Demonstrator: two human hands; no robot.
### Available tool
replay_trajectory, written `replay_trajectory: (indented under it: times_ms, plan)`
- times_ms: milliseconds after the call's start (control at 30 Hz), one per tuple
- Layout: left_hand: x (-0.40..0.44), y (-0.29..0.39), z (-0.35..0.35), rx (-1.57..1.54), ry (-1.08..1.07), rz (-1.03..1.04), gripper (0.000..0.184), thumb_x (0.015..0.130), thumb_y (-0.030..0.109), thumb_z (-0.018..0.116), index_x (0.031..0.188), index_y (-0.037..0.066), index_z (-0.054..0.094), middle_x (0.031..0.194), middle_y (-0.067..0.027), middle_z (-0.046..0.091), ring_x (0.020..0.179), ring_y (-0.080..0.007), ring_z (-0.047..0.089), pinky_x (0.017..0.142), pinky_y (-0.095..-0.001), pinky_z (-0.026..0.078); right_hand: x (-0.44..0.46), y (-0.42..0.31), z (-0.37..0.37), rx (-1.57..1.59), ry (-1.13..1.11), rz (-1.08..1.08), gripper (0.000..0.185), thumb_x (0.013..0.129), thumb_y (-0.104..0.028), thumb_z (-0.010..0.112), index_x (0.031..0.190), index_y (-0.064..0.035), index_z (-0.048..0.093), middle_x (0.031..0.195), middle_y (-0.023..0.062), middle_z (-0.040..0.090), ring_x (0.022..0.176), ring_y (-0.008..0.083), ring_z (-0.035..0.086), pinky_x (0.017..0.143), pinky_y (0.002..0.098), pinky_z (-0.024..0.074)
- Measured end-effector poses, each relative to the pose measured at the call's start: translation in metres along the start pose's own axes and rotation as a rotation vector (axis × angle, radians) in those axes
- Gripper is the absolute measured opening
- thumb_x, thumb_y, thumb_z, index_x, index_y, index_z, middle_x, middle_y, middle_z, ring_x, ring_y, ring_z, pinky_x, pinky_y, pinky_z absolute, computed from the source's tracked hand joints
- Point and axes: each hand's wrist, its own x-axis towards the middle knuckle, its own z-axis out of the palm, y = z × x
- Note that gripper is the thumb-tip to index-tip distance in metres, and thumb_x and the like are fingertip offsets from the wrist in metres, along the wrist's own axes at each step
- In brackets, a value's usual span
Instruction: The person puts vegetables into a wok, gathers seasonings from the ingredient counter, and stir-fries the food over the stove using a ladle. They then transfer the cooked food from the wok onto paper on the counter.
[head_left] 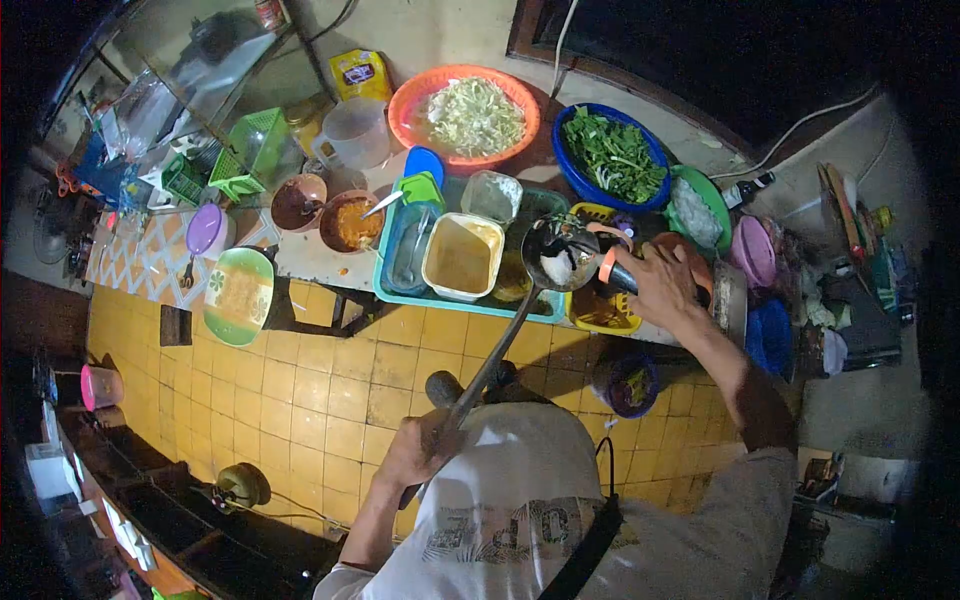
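Observation:
My left hand (418, 452) is closed round the handle of a long metal ladle (492, 362), low in front of my shirt. The ladle's bowl holds something white and dark liquid, over the turquoise tray (385, 275). My right hand (655, 285) grips a dark bottle (620, 270) with an orange-red neck, tilted toward the ladle's bowl. Left of the ladle, a white square tub (462, 256) holds a brownish content. Under the bottle stands a yellow basket (603, 310).
Shredded cabbage fills an orange basin (405, 112) at the back, beside a blue basin (567, 180) of leafy greens. Brown bowls (351, 222) stand left of the tray. A green plate (239, 296) sits at the front left edge. A purple container (632, 388) is below the table.

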Motion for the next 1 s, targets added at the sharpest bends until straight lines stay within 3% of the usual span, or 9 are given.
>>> replay_trajectory:
  times_ms: [167, 233, 333, 433, 533, 700, 833, 933, 1000]
  plan:
    - [0.001, -0.007, 0.002, -0.034, 0.015, 0.029, 0.032, 0.079, 0.023, 0.067, 0.100, 0.000, 0.063, 0.074, -0.0181, 0.064, 0.064, -0.0237, 0.060, 0.063, -0.0362, 0.048, -0.002, 0.004, 0.011, 0.024, 0.084, 0.001, 0.070, 0.066, -0.014, 0.072, 0.128, -0.0187, 0.040, 0.106, 0.0195, 0.054, 0.109, 0.0379, 0.050, 0.093, 0.0599, 0.0302]
    - [0.002, -0.016, 0.005, -0.088, -0.023, 0.011, 0.032, 0.079, 0.021, 0.067, 0.102, 0.000, 0.063, 0.076, -0.0177, 0.065, 0.064, -0.0230, 0.060, 0.063, -0.0355, 0.048, -0.002, 0.006, 0.011, 0.024, 0.031, -0.004, 0.071, 0.065, -0.016, 0.072, 0.128, -0.0174, 0.041, 0.107, 0.0192, 0.054, 0.104, 0.0370, 0.053, 0.089, 0.0537, 0.0337]
    - [0.005, 0.003, 0.000, -0.103, 0.004, 0.000, 0.029, 0.078, 0.020, 0.067, 0.097, 0.000, 0.059, 0.071, -0.0206, 0.059, 0.064, -0.0359, 0.059, 0.060, -0.0382, 0.047, -0.008, 0.009, 0.025, 0.219, 0.058, -0.028, 0.075, 0.063, -0.019, 0.073, 0.130, -0.0170, 0.039, 0.109, 0.0196, 0.054, 0.101, 0.0372, 0.054, 0.087, 0.0504, 0.0364]
    - [0.005, 0.017, -0.007, -0.094, -0.019, -0.046, 0.027, 0.077, 0.016, 0.066, 0.097, -0.001, 0.059, 0.072, -0.0211, 0.059, 0.062, -0.0365, 0.056, 0.060, -0.0368, 0.046, -0.004, 0.012, 0.051, 0.472, 0.144, 0.100, 0.085, 0.066, -0.024, 0.076, 0.135, -0.0149, 0.028, 0.116, 0.0223, 0.050, 0.107, 0.0404, 0.052, 0.087, 0.0501, 0.0398]
    - [0.004, -0.005, 0.000, -0.057, 0.009, 0.005, 0.025, 0.080, 0.016, 0.066, 0.096, -0.002, 0.062, 0.065, -0.0121, 0.058, 0.058, -0.0161, 0.052, 0.056, -0.0320, 0.043, -0.002, 0.013, 0.079, 0.655, 0.203, 0.263, 0.087, 0.073, -0.024, 0.074, 0.138, -0.0116, 0.018, 0.130, 0.0238, 0.042, 0.113, 0.0412, 0.049, 0.085, 0.0508, 0.0430]
    - [0.003, -0.021, 0.005, -0.062, 0.055, -0.021, 0.022, 0.080, 0.011, 0.066, 0.097, -0.002, 0.061, 0.064, -0.0089, 0.056, 0.057, -0.0132, 0.046, 0.054, -0.0297, 0.041, 0.007, 0.007, 0.163, 0.719, 0.575, 0.129, 0.076, 0.075, -0.028, 0.077, 0.130, -0.0094, 0.028, 0.114, 0.0149, 0.040, 0.109, 0.0303, 0.048, 0.087, 0.0456, 0.0426]
    - [0.003, 0.003, 0.000, -0.095, 0.103, -0.079, 0.017, 0.081, 0.011, 0.064, 0.093, -0.002, 0.061, 0.060, -0.0051, 0.055, 0.054, -0.0100, 0.048, 0.050, -0.0273, 0.040, 0.002, 0.022, 0.188, 1.331, 0.434, 0.326, 0.036, 0.083, -0.023, 0.069, 0.107, -0.0020, 0.054, 0.094, 0.0086, 0.058, 0.083, 0.0176, 0.057, 0.069, 0.0351, 0.0474]
    - [-0.002, 0.003, 0.005, -0.129, 0.126, -0.118, 0.013, 0.082, 0.011, 0.064, 0.086, -0.001, 0.060, 0.057, -0.0040, 0.054, 0.050, -0.0088, 0.048, 0.047, -0.0274, 0.040, -0.016, 0.061, 0.150, 0.909, 0.079, 0.229, 0.022, 0.087, -0.023, 0.063, 0.085, -0.0007, 0.062, 0.067, 0.0061, 0.058, 0.064, 0.0126, 0.056, 0.058, 0.0329, 0.0449]
    - [-0.001, 0.002, 0.010, -0.097, 0.132, -0.172, 0.013, 0.082, 0.012, 0.064, 0.080, 0.000, 0.058, 0.055, -0.0035, 0.052, 0.047, -0.0084, 0.047, 0.045, -0.0275, 0.039, -0.001, 0.085, 0.152, 0.843, 0.293, 0.187, 0.016, 0.084, -0.016, 0.064, 0.093, -0.0036, 0.062, 0.071, 0.0066, 0.058, 0.066, 0.0140, 0.058, 0.059, 0.0309, 0.0441]
